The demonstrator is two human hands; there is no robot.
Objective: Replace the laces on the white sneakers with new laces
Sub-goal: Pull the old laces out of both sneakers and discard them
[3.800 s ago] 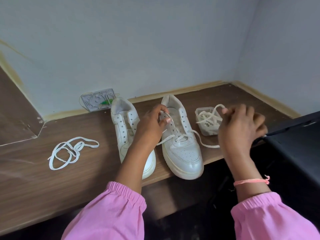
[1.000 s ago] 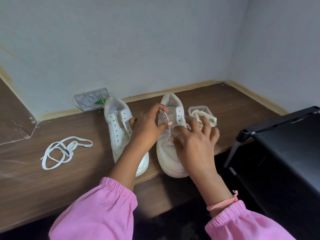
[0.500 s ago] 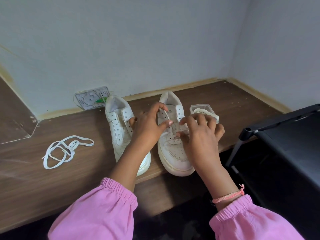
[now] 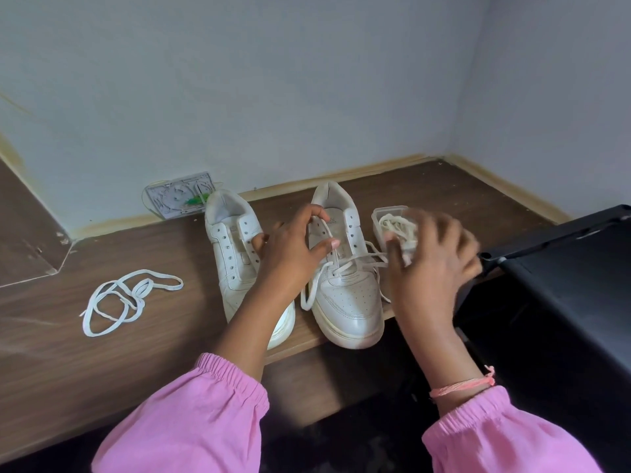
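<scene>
The right hand (image 4: 432,264) is blurring, hiding its grip and part of the plastic container (image 4: 389,216) behind it

Wooden shelf (image 4: 102,363); wall plate (image 4: 177,196); black rack (image 4: 563,268).

Wooden shelf (image 4: 102,353): sneakers (image 4: 348,295), loose lace (image 4: 119,302), container (image 4: 382,223).

A: What colour were the sneakers (image 4: 345,268)?
B: White, both of them, with small perforated dots on the toe of the right one. The lace (image 4: 345,264) through it was off-white.
A: And the loose lace (image 4: 119,298)?
B: White, on a dark brown wood-grain bench (image 4: 102,353).
A: The sleeves (image 4: 191,421)?
B: Pink, with a salmon-pink thread bracelet (image 4: 461,385). The wall (image 4: 273,80) was pale grey-blue, the container (image 4: 389,220) clear.
</scene>
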